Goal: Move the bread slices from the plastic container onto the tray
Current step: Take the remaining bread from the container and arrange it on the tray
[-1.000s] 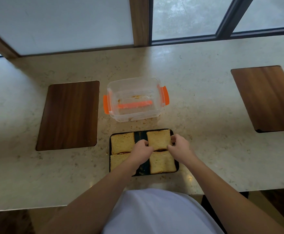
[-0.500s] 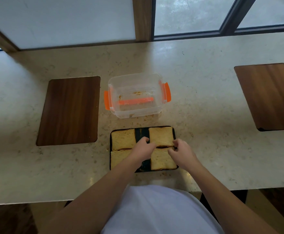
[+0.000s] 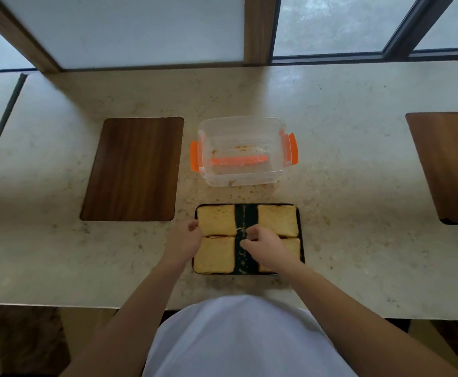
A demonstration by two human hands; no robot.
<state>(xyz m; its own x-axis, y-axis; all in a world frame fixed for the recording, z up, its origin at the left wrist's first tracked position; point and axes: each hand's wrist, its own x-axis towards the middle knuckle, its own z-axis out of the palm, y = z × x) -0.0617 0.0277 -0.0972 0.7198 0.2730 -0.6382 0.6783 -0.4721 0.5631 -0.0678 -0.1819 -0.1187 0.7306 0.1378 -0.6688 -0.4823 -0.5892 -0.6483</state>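
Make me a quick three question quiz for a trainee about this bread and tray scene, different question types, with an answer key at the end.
1. True or false: a bread slice remains inside the plastic container.
2. How many bread slices lie on the tray?
3. Multiple choice: the left hand is at
A. the container's orange clip
B. the left edge of the tray, where the two left slices meet
C. the wooden board

Key
1. False: only crumbs and an orange strip show in it.
2. Four; the right hand partly covers the near right slice.
3. B
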